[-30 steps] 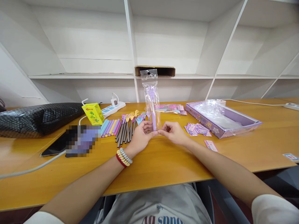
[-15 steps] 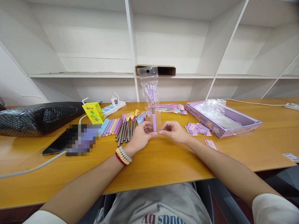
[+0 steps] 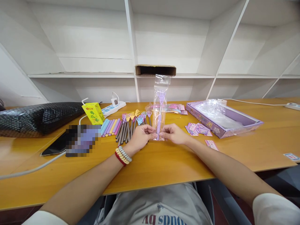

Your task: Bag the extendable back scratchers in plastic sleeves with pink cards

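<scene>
The left hand [image 3: 142, 137] and the right hand [image 3: 174, 133] are both holding the low end of a long clear bag [image 3: 162, 80]. Inside it, a purple back scratcher [image 3: 159, 122] is standing almost straight up, its little claw pointing up and its fat handle end pointing down. The handle end is sitting right between the two hands, with the left fingers on one side and the right fingers on the other. Both hands are about as near to it. The fingers of each hand are pinching nearly closed, with thin plastic caught in them. The top of the bag is sticking up in front of the brown cardboard box [image 3: 156, 70], and no hand is touching it.

A bunch of loose back scratchers [image 3: 128, 132] is lying on the counter [image 3: 150, 168], just beside the left hand. Next to them, a row of coloured grips [image 3: 110, 128] is resting near the yellow drink carton [image 3: 94, 113]. Some pink packets [image 3: 174, 107] are lying behind the bag. Small pink cards [image 3: 199, 129] are lying past the right hand, near the purple tray box [image 3: 203, 122].

Compared with the earlier frame, the bag is standing more to the right. Its top is leaning a bit right, not left, and the right fingers are now closer to the handle.
</scene>
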### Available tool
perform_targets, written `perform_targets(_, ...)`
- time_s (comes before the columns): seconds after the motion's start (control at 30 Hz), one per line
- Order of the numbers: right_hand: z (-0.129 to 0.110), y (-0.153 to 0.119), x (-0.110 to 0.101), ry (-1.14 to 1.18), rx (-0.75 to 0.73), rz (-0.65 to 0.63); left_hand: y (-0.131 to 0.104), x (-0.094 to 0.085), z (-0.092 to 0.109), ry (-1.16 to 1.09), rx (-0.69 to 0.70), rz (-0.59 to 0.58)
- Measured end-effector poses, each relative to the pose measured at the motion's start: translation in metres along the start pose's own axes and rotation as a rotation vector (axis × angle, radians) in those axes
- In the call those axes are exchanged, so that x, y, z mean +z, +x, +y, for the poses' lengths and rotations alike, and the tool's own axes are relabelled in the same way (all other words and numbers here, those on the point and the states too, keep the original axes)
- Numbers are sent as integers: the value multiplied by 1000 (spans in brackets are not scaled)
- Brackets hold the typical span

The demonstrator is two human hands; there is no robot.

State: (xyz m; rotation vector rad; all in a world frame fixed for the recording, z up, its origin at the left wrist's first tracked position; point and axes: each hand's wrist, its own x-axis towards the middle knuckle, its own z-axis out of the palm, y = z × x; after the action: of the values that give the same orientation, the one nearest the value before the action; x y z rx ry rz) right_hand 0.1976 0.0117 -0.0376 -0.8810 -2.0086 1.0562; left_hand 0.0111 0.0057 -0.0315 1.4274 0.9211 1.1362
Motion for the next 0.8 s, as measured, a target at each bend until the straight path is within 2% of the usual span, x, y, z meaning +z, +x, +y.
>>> perform_targets(0.17, -3, -3, 2, -84, -41, 11, -1, 2, 3, -22, -50, -18)
perform_targets(0.33, -8, -5, 2, -108, -93, 38, -4, 4, 10, -9, -14, -39)
perform_targets(0.63, -7, -5, -2, -328, -182, 125, -7, 1, 9, -131, -31, -316)
perform_targets(0.8, -5, -4, -1, -430, -197, 142, -3, 0, 4, 4, -14, -234)
